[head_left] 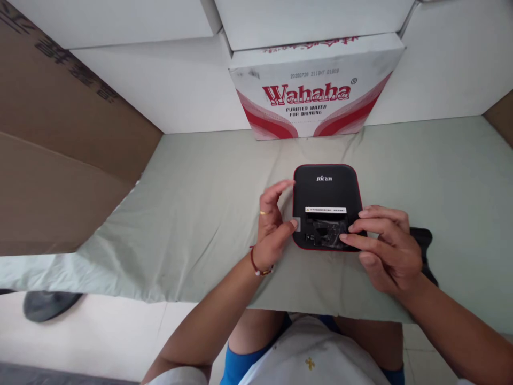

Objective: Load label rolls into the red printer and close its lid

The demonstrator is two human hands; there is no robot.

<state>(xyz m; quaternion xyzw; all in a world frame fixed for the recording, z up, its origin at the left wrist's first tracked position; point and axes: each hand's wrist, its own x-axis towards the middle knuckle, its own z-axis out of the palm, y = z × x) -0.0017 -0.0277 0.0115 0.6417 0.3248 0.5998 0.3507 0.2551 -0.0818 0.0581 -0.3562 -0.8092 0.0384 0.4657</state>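
Observation:
A black case [326, 190] with rounded corners, a thin red rim and a white logo lies flat on the cloth in the head view. A white label strip runs above a recess in its lower part, where a small dark item in clear plastic [331, 233] sits. My left hand [274, 224] grips the left side, thumb on a grey tab [297, 224], index finger at the upper edge. My right hand [388, 248] is closed around the lower right edge, its fingertips reaching over the recess beside the wrapped item. What that item is, I cannot make out.
A Wahaha water carton [320, 115] stands behind the case, against stacked white boxes [160, 85]. Large brown cardboard [60, 160] rises at the left. A black object [422, 243] lies partly behind my right hand. The green cloth [200, 214] ends in front of my lap.

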